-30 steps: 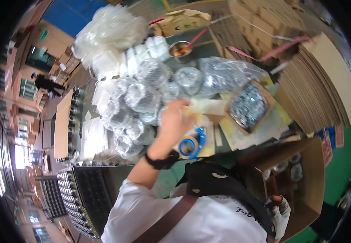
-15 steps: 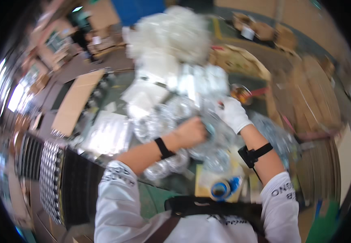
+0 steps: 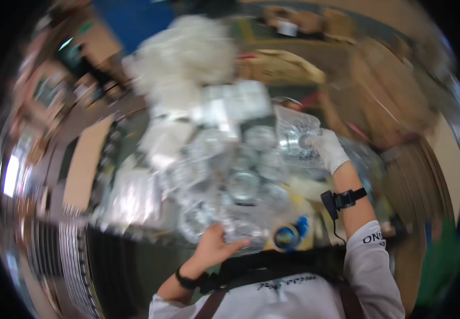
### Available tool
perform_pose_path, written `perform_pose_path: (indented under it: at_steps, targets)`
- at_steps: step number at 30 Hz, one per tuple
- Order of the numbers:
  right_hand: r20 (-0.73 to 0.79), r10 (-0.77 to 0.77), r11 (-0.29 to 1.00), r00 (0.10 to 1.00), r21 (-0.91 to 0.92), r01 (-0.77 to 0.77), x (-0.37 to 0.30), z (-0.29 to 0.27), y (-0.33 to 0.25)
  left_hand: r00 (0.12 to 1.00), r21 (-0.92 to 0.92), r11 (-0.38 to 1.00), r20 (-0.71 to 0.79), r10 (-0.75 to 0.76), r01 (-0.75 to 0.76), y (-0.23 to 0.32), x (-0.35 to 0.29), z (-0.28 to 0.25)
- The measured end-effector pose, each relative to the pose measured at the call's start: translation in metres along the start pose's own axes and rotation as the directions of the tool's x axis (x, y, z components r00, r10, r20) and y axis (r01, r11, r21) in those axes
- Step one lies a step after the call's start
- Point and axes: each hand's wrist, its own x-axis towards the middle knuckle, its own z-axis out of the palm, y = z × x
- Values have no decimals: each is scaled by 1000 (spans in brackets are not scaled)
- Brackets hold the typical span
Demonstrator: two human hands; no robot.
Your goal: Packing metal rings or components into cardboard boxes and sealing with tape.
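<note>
at the desk's near edge a clear plastic bag [image 3: 243, 226] is pressed under the bare left hand [image 3: 215, 245], fingers spread, beside a blue tape roll [image 3: 288, 235]. farther in, another clear bag [image 3: 295, 139] is grasped by the gloved right hand [image 3: 327, 149].

Bench crowded ahead of you: clear plastic bags [image 3: 224, 181] heaped edge to edge, no bare surface between them. Your left hand [image 3: 214, 245] rests at the heap's near edge; your right hand [image 3: 326, 150], gloved, grips a bag [image 3: 296, 135] at the far right. Blue tape roll [image 3: 288, 235] sits just beside the near edge, between your arms. White bundles [image 3: 187, 58] wall off the far side. Cardboard [image 3: 83, 165] lies flat at left, uncluttered. View blurred; finer gaps unclear.
</note>
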Motion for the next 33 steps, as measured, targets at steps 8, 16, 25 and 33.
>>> perform_pose_path:
  at_steps: [8,16,25,33]
  targets:
    - [-647,26,954,762,244,174,-362,-239,-22,975,-181,964,147,-167,193,71,12,76]
    - [-859,265,721,438,-125,-682,-500,-351,173,703,-140,982,686,191,-130,223,42,243]
    - [-660,60,186,749,-730,-658,-455,-303,319,-221,-339,398,923,314,-852,300,50,460]
    - [-415,527,403,742,-647,-648,-449,-340,303,-364,-318,276,922,-133,-907,318,30,515]
